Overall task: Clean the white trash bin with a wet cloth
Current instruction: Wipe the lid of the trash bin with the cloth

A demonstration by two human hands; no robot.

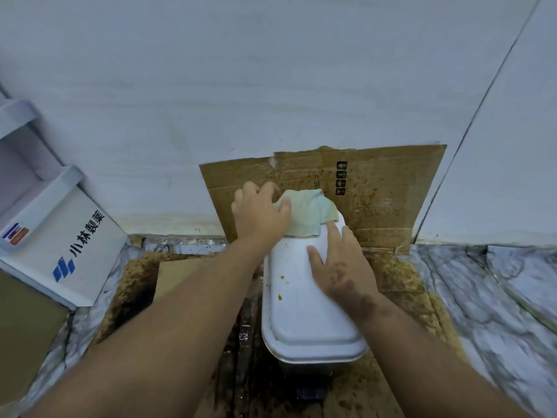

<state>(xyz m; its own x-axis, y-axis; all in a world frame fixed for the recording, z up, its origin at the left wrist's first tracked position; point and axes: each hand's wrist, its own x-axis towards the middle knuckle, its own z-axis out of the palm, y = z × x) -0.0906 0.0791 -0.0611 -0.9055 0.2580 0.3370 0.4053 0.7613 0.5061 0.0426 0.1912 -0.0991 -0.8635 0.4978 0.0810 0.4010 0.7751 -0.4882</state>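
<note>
The white plastic trash bin (304, 309) with its rounded rectangular lid closed stands on a stained sheet of brown cardboard (401, 285) laid on the marble-patterned floor (494, 297), its far end near a second, spattered piece of cardboard (379, 191) propped against the pale wall (271, 86). The left hand (259, 214) lies on the far left corner of the lid with its fingers (284, 205) spread and only slightly curled, palm down, the thumb and fingertips pressing on a crumpled pale green cloth (310, 212) rather than gripping it in a fist. The cloth sits bunched on the far end of the lid, partly overhanging toward the upright cardboard. The right hand (340, 263) rests flat on the right side of the lid, fingers (333, 236) extended and loosely apart, the index fingertip touching the near edge of the cloth; it grips nothing and bears on the bare lid surface. Small brown spots mark the white lid between the two forearms, nearer the left edge. The bin lies directly under both hands, lengthwise away from the person. To the left, a white box with blue printing and a logo (69, 254) leans by the wall, well apart from the bin.
</note>
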